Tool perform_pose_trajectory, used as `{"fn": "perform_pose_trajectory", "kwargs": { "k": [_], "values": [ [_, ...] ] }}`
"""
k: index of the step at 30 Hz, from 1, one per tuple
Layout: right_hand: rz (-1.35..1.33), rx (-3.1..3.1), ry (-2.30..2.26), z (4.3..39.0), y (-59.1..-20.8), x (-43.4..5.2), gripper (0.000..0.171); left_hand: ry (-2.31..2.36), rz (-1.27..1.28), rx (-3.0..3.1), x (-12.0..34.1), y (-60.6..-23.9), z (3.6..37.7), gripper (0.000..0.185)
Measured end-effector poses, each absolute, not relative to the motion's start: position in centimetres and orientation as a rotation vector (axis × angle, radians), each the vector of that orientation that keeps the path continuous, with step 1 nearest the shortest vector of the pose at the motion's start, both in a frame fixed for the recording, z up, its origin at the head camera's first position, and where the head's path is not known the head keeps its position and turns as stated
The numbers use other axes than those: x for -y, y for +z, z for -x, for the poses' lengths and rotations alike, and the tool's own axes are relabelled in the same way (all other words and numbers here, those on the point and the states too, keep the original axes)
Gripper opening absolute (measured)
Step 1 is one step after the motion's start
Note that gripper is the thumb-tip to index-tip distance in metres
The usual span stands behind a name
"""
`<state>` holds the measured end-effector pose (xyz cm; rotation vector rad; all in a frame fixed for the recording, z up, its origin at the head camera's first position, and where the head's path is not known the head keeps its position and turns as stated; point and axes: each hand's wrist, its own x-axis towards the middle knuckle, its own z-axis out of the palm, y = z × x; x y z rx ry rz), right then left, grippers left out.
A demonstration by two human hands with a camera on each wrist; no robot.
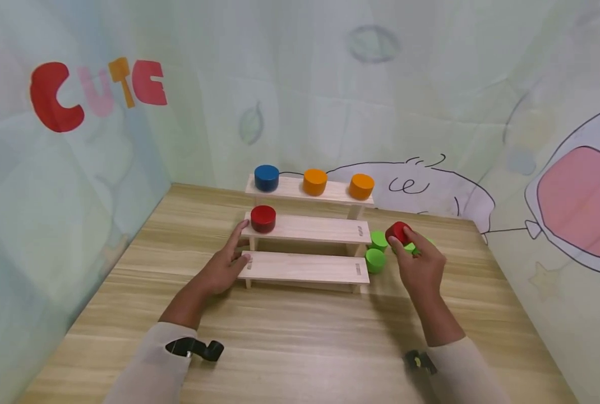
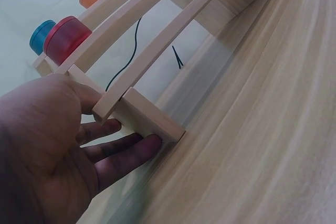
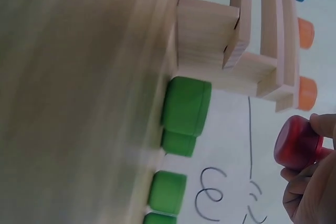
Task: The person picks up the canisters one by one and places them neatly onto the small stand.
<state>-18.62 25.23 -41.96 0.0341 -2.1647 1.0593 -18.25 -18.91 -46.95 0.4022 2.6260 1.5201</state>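
While left hand [image 1: 224, 268] rests flat-fingered against wooden rack [image 1: 307, 267], right hand [image 1: 421, 268] pinches red cylinder [image 1: 398, 232] above green cylinders [image 1: 375, 260].

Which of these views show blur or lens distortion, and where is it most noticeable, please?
Head view: sharp and evenly lit, soft shadows. Left wrist view: wide-angle lens bends the straight shelf boards into arcs; the left hand is close and soft. Right wrist view: table surface is smeared with blur, green cylinders soft-edged, red cylinder slightly blurred.
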Motion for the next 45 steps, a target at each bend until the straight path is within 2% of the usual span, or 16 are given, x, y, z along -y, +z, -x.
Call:
{"fn": "perform_pose_trajectory", "kwargs": {
  "k": [7,26,34,45],
  "values": [
    [-0.111,2.231,0.988,19.1,-39.8,-24.2,0.046,1.552,-0.406,-2.618,18.8,-46.5,18.1,0.081],
    [-0.406,2.370,1.063,20.6,-37.8,-18.5,0.045,1.517,-0.429,-2.646,18.7,-47.1,18.0,0.081],
    [-0.455,2.492,1.206,21.2,-38.1,-14.8,0.046,1.507,-0.425,-2.662,19.1,-47.1,18.1,0.081],
    [-0.458,2.555,1.099,21.4,-38.7,-11.7,0.050,1.507,-0.416,-2.645,19.0,-47.3,18.2,0.082]
  ]
}}
